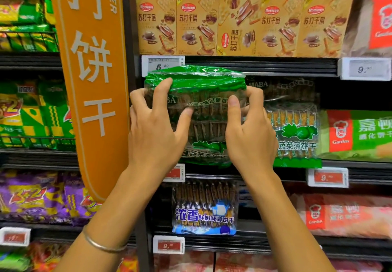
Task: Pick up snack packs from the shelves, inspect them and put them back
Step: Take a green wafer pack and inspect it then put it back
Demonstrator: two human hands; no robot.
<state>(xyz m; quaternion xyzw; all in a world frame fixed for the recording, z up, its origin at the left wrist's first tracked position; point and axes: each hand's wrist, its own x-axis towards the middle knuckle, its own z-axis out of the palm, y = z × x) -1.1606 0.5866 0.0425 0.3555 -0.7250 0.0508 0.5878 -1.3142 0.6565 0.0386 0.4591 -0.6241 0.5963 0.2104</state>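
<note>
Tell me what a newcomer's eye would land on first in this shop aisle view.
First, the green cracker pack at centre, gripped by the left hand and right hand before the middle shelf. Next, the tall orange sign at left, and the row of tan cracker boxes on the shelf above.

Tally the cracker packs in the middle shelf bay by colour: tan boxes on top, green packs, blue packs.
Tan boxes: 5
Green packs: 2, one held in both hands, one on the shelf
Blue packs: 1
Total: 8
</note>
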